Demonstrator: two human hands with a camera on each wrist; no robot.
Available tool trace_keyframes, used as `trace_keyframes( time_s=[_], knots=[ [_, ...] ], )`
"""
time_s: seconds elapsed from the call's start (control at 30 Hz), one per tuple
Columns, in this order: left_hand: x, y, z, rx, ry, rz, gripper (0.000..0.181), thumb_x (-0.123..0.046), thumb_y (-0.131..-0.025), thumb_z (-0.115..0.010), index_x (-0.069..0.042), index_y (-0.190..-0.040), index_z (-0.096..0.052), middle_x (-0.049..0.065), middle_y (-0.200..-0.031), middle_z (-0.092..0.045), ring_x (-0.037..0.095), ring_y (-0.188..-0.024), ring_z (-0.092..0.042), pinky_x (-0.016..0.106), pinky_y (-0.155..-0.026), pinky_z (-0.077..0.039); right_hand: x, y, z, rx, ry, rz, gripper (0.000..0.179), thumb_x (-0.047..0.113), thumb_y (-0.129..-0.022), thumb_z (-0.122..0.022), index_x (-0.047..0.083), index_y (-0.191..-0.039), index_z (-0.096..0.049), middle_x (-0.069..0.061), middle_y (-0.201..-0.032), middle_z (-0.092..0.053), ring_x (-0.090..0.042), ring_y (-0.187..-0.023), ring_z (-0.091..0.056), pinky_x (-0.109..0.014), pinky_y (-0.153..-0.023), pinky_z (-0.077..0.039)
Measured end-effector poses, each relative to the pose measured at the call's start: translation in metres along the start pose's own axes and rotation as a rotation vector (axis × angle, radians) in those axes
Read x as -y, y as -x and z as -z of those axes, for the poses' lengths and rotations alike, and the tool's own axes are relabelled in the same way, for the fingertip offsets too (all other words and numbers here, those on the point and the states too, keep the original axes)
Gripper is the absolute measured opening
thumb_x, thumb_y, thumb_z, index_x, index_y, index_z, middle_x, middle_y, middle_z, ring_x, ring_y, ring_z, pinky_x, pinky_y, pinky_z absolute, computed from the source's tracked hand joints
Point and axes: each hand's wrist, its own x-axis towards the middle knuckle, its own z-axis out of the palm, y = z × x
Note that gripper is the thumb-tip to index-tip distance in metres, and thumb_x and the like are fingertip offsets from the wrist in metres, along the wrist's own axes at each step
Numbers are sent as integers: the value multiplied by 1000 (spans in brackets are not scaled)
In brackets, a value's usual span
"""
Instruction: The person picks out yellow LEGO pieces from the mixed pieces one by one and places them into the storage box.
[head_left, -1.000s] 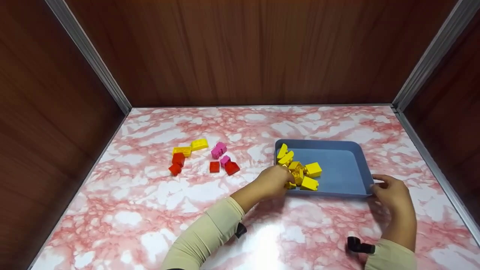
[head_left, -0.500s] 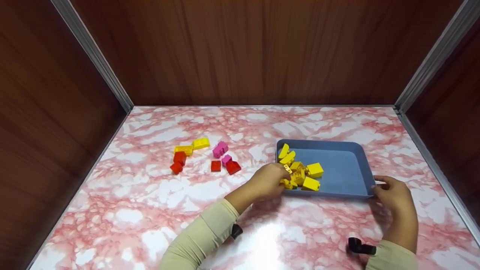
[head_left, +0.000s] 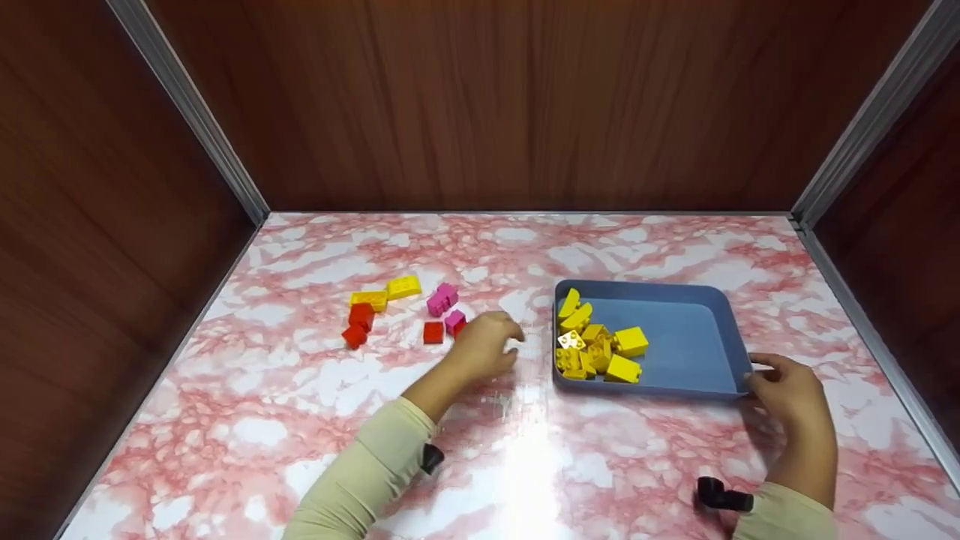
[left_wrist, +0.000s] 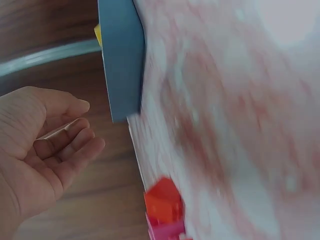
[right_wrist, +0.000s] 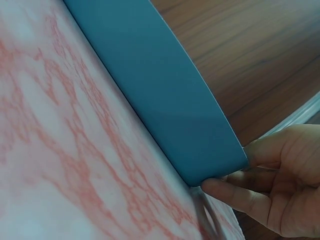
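Observation:
My left hand [head_left: 484, 345] is between the blue-grey tray [head_left: 682, 330] and the loose bricks, overlapping a red brick in the head view. Its fingers are loosely bent and hold nothing, as the left wrist view of the hand [left_wrist: 47, 145] shows. Several yellow building bricks [head_left: 630, 342] lie heaped at the tray's left end. At the near right corner of the tray, my right hand [head_left: 787, 386] grips the wall; thumb and fingers are around that corner in the right wrist view, where the tray's side [right_wrist: 165, 100] fills the middle.
To the left lie two yellow bricks [head_left: 404, 286], several red bricks [head_left: 433, 332] and pink bricks [head_left: 442, 299] on the pink-and-white marbled table [head_left: 262, 427]. Brown wood-look panels [head_left: 525, 112] with metal edging enclose the back and sides.
My left hand has let go of yellow bricks in the tray and moved left out of it, over the table. The right hand stays at the tray corner.

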Motion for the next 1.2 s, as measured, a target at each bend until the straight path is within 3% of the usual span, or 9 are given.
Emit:
trace_keyframes(
  time_s=[0.23,0.43,0.8,0.93,1.2],
  knots=[
    [24,12,15,-20,-7,129,16,-4,-78,-70,-4,-94,-75,10,-92,-68,27,-84,-64,40,-76,-53,0,1,0,4,-9,-5,50,10,-92,-53,-12,-136,-46,-39,-122,-54,-41,-98,-63,-57,-91,-42],
    [42,18,26,-30,-6,236,15,-6,-80,-71,-2,-95,-75,11,-93,-69,28,-86,-64,42,-80,-53,0,1,0,6,-10,-14,50,11,-92,-52,-12,-136,-46,-40,-123,-53,-40,-95,-65,-59,-92,-41],
    [82,16,41,-79,-47,469,21,-4,-82,-69,-4,-101,-75,10,-98,-64,29,-90,-62,40,-82,-52,0,1,1,11,-5,0,50,10,-93,-53,-12,-137,-44,-39,-122,-54,-41,-98,-64,-55,-91,-41],
    [104,14,45,-103,-47,526,25,-4,-80,-71,-2,-105,-73,13,-103,-63,32,-95,-62,42,-85,-51,0,2,1,10,-13,-2,50,12,-94,-53,-11,-137,-44,-38,-123,-55,-41,-99,-63,-55,-92,-41],
    [142,12,41,-93,59,596,34,0,-82,-66,2,-115,-68,21,-118,-59,36,-114,-56,42,-103,-41,1,0,0,-3,0,5,49,10,-93,-53,-11,-136,-47,-37,-121,-56,-41,-100,-62,-53,-90,-41]
  ],
)
